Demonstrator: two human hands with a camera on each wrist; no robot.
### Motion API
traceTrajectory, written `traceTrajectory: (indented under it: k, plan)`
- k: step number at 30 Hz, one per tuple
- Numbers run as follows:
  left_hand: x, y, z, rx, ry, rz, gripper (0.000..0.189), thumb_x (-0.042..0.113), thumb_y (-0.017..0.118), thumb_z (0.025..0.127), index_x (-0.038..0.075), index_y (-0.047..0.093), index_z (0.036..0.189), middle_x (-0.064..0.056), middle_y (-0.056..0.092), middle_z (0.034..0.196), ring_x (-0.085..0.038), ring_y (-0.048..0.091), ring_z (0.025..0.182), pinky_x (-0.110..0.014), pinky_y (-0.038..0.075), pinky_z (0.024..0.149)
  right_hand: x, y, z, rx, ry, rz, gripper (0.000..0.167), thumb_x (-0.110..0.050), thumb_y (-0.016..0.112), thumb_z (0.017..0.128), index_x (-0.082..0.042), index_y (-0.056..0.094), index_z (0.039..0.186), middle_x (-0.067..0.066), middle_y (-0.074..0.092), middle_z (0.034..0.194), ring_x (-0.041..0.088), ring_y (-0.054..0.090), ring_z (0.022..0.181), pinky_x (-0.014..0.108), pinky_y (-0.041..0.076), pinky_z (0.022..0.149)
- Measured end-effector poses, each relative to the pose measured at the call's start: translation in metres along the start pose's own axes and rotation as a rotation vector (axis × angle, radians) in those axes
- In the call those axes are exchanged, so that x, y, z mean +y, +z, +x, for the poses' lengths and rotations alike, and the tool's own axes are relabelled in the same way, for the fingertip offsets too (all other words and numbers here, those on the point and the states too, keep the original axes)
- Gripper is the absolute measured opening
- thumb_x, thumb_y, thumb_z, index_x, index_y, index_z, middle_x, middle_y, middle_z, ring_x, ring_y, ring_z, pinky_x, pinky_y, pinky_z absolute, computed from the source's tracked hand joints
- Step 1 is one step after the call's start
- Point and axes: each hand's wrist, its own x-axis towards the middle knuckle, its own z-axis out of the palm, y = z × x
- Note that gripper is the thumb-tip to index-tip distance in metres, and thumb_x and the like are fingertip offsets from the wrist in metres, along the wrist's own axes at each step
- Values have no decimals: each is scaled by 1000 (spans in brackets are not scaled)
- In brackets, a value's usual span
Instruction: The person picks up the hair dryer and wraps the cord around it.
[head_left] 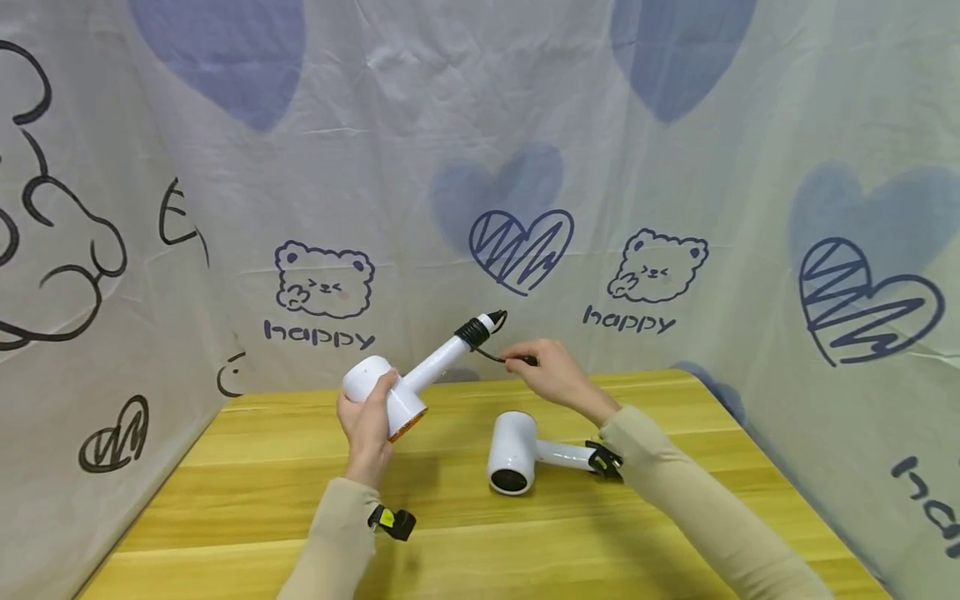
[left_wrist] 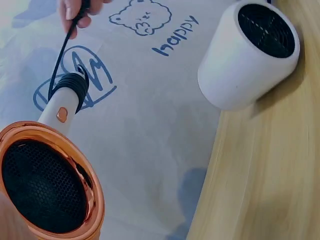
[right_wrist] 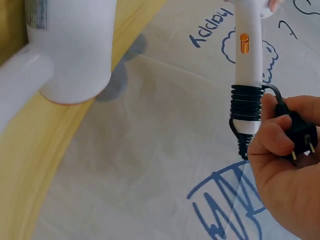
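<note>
A white hair dryer (head_left: 438, 364) with a copper-coloured rim (left_wrist: 96, 200) is held above the table by my left hand (head_left: 367, 423), which grips its barrel. Its handle tilts up to the right, with black cord (head_left: 472, 333) wound round the end in several turns. My right hand (head_left: 555, 375) pinches the black two-pin plug (right_wrist: 300, 131), and a short length of cord runs from it to the coil. Below, a second white hair dryer (head_left: 513, 450) lies on the table, its handle pointing right, with black cord (head_left: 602, 460) bunched at the handle's end.
The wood-grain table (head_left: 247, 500) meets a pale cloth backdrop (head_left: 420, 275) with printed hearts and bears at its back and sides. The right forearm passes close beside the lying dryer's handle end.
</note>
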Motion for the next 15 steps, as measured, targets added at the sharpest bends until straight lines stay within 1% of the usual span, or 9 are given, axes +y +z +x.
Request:
traceTrajectory:
  k: [2, 3, 5, 8, 10, 11, 13, 15]
  plan:
    - [1, 0, 1, -19, -69, -41, 72, 30, 79, 80, 8, 41, 137, -5, 53, 117, -16, 62, 91, -26, 58, 76, 2, -1, -1, -43, 36, 37, 27, -18, 55, 99, -13, 71, 120, 10, 72, 110, 13, 46, 59, 25, 41, 52]
    - [1, 0, 0, -28, -101, -55, 71, 31, 79, 81, 8, 41, 136, -5, 54, 117, -15, 62, 91, -26, 57, 78, 4, -1, -2, -60, 54, 66, 27, -18, 55, 99, -14, 70, 121, 11, 71, 113, 12, 45, 60, 24, 40, 53]
    - [2, 0, -1, -44, -164, -78, 71, 33, 79, 81, 7, 41, 136, -6, 55, 117, -16, 62, 93, -27, 57, 79, 6, -3, -4, -94, 89, 145, 29, -16, 54, 99, -14, 69, 124, 10, 69, 116, 13, 43, 59, 23, 39, 52]
    - [3, 0, -3, -76, -239, -118, 74, 34, 78, 81, 5, 39, 136, -9, 55, 119, -17, 62, 95, -27, 56, 81, 12, -6, -5, -143, 154, 304, 32, -12, 52, 99, -10, 66, 127, 11, 66, 110, 11, 41, 61, 20, 36, 52]
    - [4, 0, -4, -106, -274, -138, 76, 35, 78, 82, 4, 37, 137, -9, 55, 119, -17, 61, 95, -27, 55, 83, 16, -9, -5, -181, 207, 404, 33, -11, 52, 99, -7, 63, 130, 10, 65, 103, 12, 42, 61, 19, 35, 50]
    - [4, 0, -4, -125, -286, -144, 76, 35, 77, 82, 4, 36, 138, -9, 55, 119, -16, 61, 95, -27, 55, 83, 19, -10, -5, -197, 231, 438, 34, -12, 52, 99, -5, 62, 130, 8, 65, 99, 12, 44, 64, 18, 35, 51]
    - [4, 0, -5, -167, -301, -152, 74, 35, 75, 84, 2, 36, 137, -7, 57, 114, -16, 62, 92, -27, 56, 82, 26, -13, -5, -231, 292, 514, 33, -13, 54, 98, -1, 62, 128, 6, 65, 94, 12, 48, 69, 18, 36, 52]
    - [4, 0, -7, -214, -307, -156, 68, 34, 73, 86, 2, 38, 135, -5, 61, 107, -15, 64, 89, -28, 57, 81, 33, -15, -5, -264, 361, 581, 31, -13, 57, 97, 2, 63, 123, 5, 67, 93, 12, 51, 71, 18, 38, 53]
